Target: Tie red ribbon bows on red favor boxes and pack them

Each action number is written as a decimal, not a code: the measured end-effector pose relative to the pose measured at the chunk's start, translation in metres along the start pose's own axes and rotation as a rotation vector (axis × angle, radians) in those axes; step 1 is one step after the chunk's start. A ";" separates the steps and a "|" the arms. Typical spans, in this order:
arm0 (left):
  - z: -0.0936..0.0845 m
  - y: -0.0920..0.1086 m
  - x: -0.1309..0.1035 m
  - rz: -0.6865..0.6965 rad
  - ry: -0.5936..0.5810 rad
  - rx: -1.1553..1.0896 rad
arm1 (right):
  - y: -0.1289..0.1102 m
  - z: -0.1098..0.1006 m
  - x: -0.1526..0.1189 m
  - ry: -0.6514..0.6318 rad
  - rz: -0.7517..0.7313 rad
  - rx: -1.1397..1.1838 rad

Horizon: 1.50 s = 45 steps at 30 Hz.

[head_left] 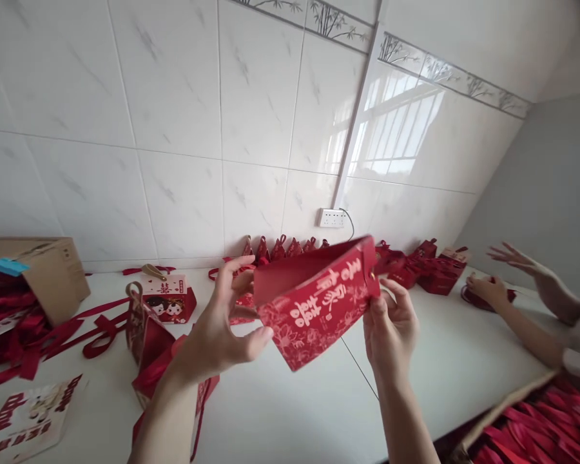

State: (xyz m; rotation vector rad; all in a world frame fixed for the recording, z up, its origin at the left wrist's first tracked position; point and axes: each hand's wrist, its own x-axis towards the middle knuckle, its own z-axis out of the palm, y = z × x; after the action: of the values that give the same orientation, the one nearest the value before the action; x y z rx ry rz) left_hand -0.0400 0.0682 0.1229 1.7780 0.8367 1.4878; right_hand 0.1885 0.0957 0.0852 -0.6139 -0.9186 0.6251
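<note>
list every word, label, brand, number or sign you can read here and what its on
No text reads for certain:
Held red box: large pale characters, sideways and too stylised to quote.
White card: dark red characters, tilted and too blurred.
Box with cartoon figures: red characters near the top, too small.
Cardboard box: tiny marks on its side, too small.
No brand or number is legible.

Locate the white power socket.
In the head view, the white power socket is right of centre, low on the tiled wall, at the foot of the trunking, above and beyond the red box in the right hand.
</note>
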 end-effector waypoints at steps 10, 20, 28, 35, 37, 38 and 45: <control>0.042 0.002 -0.020 0.275 -0.340 0.104 | -0.053 -0.074 -0.037 0.119 -0.025 -0.014; 0.066 -0.004 -0.059 -0.417 -0.198 -0.547 | -0.075 -0.090 -0.090 0.003 0.170 -0.182; 0.077 -0.018 -0.072 -0.737 -0.203 -0.637 | -0.092 -0.081 -0.097 -0.115 0.484 -0.252; 0.096 -0.032 -0.064 -0.884 -0.370 -0.604 | -0.090 -0.094 -0.094 -0.030 0.642 -0.154; 0.101 -0.036 -0.063 -0.866 -0.398 -0.574 | -0.090 -0.098 -0.094 0.036 0.631 -0.125; 0.104 -0.038 -0.063 -0.867 -0.423 -0.555 | -0.091 -0.101 -0.094 0.075 0.637 -0.107; 0.125 -0.059 -0.053 -0.815 -0.512 -0.397 | -0.098 -0.122 -0.087 0.259 0.819 0.093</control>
State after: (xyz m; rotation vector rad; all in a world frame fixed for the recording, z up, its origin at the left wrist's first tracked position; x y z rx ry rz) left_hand 0.0721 0.0476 0.0288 1.1994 0.7822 0.5736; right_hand 0.2747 -0.0576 0.0523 -0.9669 -0.3634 1.2740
